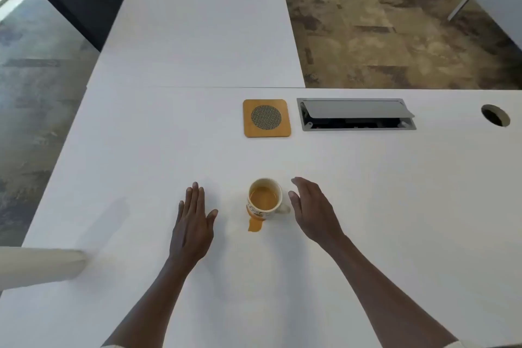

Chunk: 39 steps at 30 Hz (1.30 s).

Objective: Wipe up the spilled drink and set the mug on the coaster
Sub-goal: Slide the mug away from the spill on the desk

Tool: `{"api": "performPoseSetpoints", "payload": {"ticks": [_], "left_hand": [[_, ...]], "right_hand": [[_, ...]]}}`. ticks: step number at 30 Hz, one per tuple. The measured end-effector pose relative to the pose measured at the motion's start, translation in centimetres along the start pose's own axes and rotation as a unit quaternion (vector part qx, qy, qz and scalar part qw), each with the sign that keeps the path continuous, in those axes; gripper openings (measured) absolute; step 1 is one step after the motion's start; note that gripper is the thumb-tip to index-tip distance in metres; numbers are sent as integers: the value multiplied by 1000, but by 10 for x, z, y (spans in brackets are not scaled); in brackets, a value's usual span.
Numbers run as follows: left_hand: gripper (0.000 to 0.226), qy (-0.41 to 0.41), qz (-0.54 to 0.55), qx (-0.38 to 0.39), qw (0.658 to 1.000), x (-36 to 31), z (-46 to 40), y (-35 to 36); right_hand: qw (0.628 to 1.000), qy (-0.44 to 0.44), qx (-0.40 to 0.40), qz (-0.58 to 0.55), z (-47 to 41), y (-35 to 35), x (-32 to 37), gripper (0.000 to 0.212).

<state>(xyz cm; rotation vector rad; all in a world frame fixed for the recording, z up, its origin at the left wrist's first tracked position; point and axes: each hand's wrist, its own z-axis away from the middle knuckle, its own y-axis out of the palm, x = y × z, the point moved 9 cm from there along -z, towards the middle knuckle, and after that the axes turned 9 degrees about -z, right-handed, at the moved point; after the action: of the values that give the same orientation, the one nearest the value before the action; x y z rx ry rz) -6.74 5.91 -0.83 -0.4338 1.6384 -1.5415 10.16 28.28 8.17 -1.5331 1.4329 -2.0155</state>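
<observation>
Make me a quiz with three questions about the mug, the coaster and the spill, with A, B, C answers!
1. Where is the spill?
A. On the coaster
B. On the table right by the mug, on the person's side
C. On the floor

2. What colour is the coaster?
A. Orange-brown with a grey round middle
B. Blue
C. Black

3. What is the right hand doing?
A. Gripping a cloth
B. Lifting the mug
C. Open beside the mug, holding nothing

Answers:
1 B, the orange puddle lies on the white table at the mug's near side.
2 A, its frame is orange-brown around a grey mesh circle.
3 C, its fingers are spread next to the handle, and the left hand lies flat and open too.
</observation>
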Motion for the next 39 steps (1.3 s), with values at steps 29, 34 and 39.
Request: {"api": "performPoseSetpoints", "payload": {"ticks": [29,34,39], "left_hand": [[75,-8,-67,4,998,14,12,35],[74,-12,-63,1,998,15,13,35],[73,-14,-66,-3,998,16,13,34]], "right_hand": [[931,165,122,-303,14,50,-46,30],[892,185,191,-366,15,63,-36,36],[878,191,212,-385,15,64,-33,39]]}}
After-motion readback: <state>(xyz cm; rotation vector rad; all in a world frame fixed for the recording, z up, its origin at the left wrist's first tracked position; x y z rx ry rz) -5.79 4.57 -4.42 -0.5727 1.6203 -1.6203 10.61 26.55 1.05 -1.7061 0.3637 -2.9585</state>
